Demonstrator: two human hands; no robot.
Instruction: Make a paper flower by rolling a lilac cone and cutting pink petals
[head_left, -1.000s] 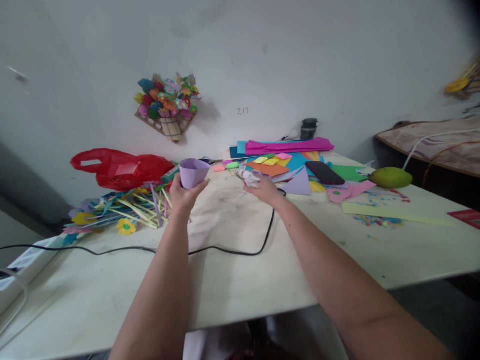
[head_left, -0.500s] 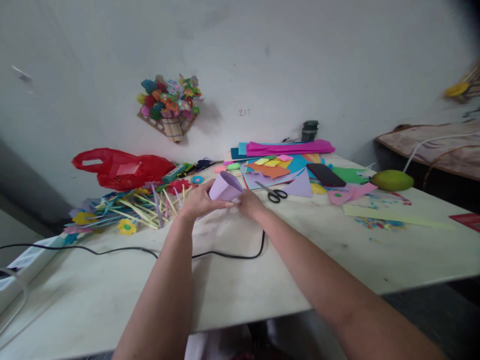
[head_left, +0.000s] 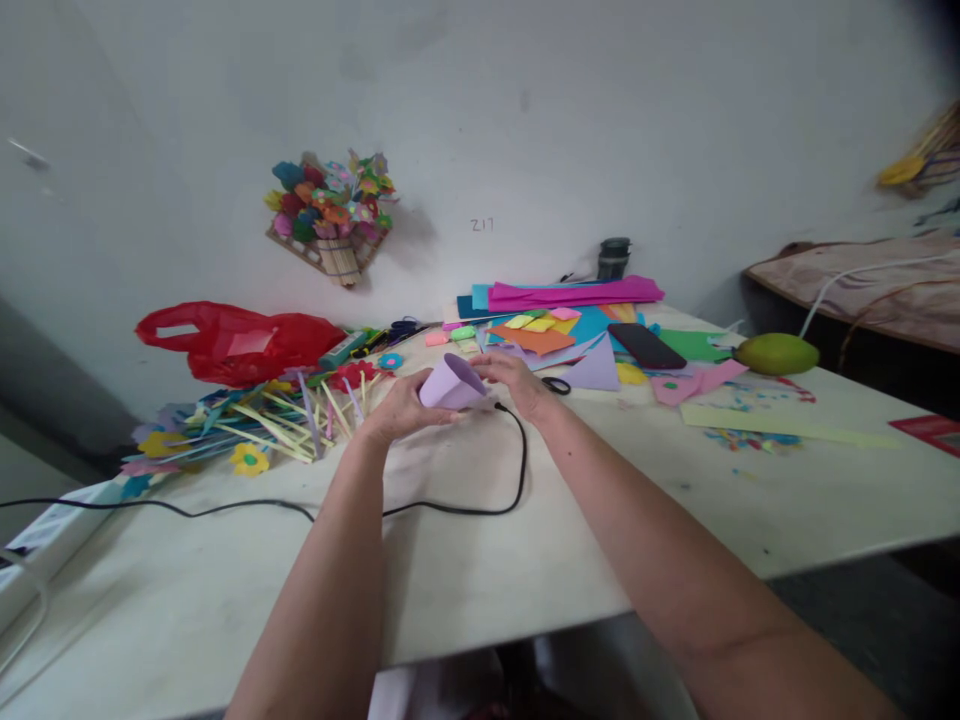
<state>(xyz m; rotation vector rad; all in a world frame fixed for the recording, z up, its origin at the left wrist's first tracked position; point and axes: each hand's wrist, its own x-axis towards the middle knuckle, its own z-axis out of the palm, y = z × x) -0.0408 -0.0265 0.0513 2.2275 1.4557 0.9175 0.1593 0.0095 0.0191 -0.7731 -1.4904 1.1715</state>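
Note:
A light purple paper cone (head_left: 444,388) lies tilted above the table, its wide mouth turned up and to the right. My left hand (head_left: 401,405) is wrapped round its left side, thumb along the underside. At the right edge of the mouth, my right hand (head_left: 514,378) has its fingers on the paper rim; the thumb is hidden. Just below that hand, a black cable (head_left: 520,460) ends on the table. Scissors (head_left: 556,385) lie behind the right wrist, with only the black handles partly showing. A flat purple paper piece (head_left: 596,366) is to their right.
Paper strips (head_left: 281,430) and paper flowers (head_left: 249,459) are heaped at left, before a red plastic bag (head_left: 240,340). Coloured sheets (head_left: 574,293), a phone (head_left: 646,346) and a green oval fruit-like object (head_left: 778,353) are at back right. The cable crosses the table's left side.
My right hand has come up from behind the cone's lower right to its rim. The cable end now shows, and the scissors are mostly covered. My left hand still holds the cone.

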